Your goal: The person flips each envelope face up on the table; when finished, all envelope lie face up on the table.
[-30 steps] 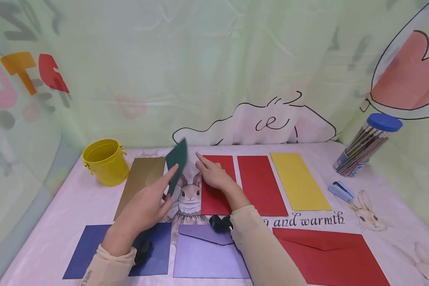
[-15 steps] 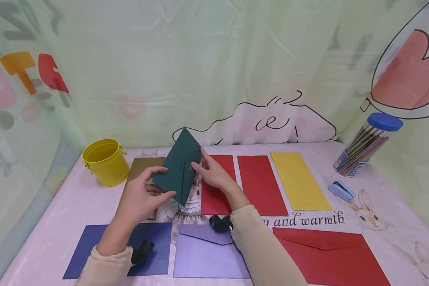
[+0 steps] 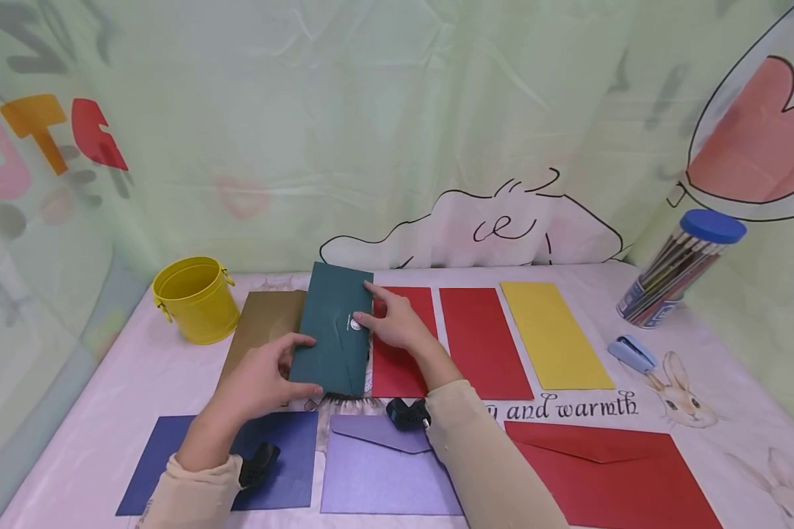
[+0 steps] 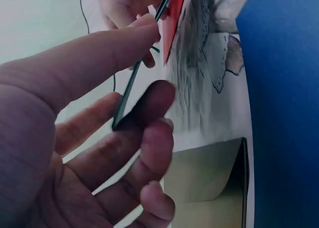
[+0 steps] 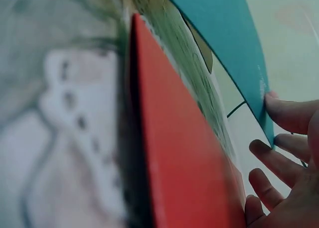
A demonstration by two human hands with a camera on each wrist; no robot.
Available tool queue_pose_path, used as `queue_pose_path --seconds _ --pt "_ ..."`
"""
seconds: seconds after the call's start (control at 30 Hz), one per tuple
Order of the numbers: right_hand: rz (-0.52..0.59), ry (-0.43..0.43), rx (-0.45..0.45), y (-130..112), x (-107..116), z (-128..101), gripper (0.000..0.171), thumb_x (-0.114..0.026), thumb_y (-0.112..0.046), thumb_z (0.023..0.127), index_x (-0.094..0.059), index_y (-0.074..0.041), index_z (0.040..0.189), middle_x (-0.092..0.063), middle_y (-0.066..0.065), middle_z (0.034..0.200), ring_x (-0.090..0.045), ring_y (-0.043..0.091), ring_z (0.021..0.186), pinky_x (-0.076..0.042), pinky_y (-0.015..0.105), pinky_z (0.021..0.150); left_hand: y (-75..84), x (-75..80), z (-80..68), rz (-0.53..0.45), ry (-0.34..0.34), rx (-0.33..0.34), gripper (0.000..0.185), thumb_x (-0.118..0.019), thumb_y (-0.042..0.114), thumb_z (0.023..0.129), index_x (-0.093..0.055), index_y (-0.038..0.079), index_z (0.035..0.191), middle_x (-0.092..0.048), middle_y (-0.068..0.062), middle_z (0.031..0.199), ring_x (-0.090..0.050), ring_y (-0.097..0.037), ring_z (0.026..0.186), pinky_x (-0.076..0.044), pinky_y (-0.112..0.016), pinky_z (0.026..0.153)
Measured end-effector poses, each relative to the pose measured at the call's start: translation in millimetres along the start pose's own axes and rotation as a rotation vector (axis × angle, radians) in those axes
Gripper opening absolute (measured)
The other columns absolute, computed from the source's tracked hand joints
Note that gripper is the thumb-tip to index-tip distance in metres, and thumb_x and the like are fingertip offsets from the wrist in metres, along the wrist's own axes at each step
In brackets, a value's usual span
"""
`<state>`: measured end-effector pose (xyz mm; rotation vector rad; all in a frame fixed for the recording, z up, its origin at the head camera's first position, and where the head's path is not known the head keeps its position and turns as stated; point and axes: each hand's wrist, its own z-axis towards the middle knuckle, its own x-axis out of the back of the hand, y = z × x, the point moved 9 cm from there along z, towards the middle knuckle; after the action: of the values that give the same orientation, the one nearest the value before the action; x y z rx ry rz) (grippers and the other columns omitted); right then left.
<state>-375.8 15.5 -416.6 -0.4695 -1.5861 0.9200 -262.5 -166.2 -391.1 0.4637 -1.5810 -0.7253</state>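
A dark green envelope (image 3: 334,327) with a small round seal is held just above the table, its flap side up, between a gold envelope (image 3: 261,327) and a red envelope (image 3: 400,367). My left hand (image 3: 284,367) pinches its lower left edge, thumb on top and fingers beneath. My right hand (image 3: 377,316) holds its right edge, thumb by the seal. The left wrist view shows the left hand (image 4: 144,83) pinching the thin dark envelope edge (image 4: 130,88). The right wrist view shows the right hand (image 5: 271,128) with fingertips at the green envelope (image 5: 224,34), over the red envelope (image 5: 184,158).
A yellow bucket (image 3: 195,297) stands at the back left. Another red envelope (image 3: 483,342) and a yellow one (image 3: 552,334) lie to the right. Blue (image 3: 291,448), purple (image 3: 384,470) and large red (image 3: 609,470) envelopes lie at the front. A pencil jar (image 3: 678,268) and blue stapler (image 3: 631,353) stand far right.
The green envelope was raised edge-on in my left hand; it has turned flap side up and come down. My right hand left the red envelope and took its right edge.
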Motion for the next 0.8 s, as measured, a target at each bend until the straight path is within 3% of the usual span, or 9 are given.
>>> queue_pose_path --seconds 0.27,0.8 --pt "-0.015 -0.048 -0.01 1.1 -4.4 -1.0 0.085 -0.08 -0.021 0.083 -0.038 -0.02 0.157 -0.048 0.017 0.144 -0.046 0.034 0.129 -0.053 0.047 0.092 -1.9 -5.1 -0.5 0.088 -0.027 -0.009 0.073 -0.09 0.028 0.075 -0.057 0.009 0.138 -0.047 -0.001 0.069 -0.044 -0.016 0.059 -0.038 -0.034 0.058" --pt "-0.134 -0.051 -0.011 4.8 -6.7 -1.5 0.074 -0.082 -0.023 0.083 -0.051 -0.017 0.15 -0.05 0.012 0.141 -0.041 0.03 0.13 -0.054 0.044 0.089 -6.4 -13.5 -0.8 0.152 -0.079 0.043 0.071 -0.088 0.034 0.077 -0.06 0.01 0.138 -0.047 -0.002 0.067 -0.044 -0.016 0.056 -0.035 -0.032 0.055"
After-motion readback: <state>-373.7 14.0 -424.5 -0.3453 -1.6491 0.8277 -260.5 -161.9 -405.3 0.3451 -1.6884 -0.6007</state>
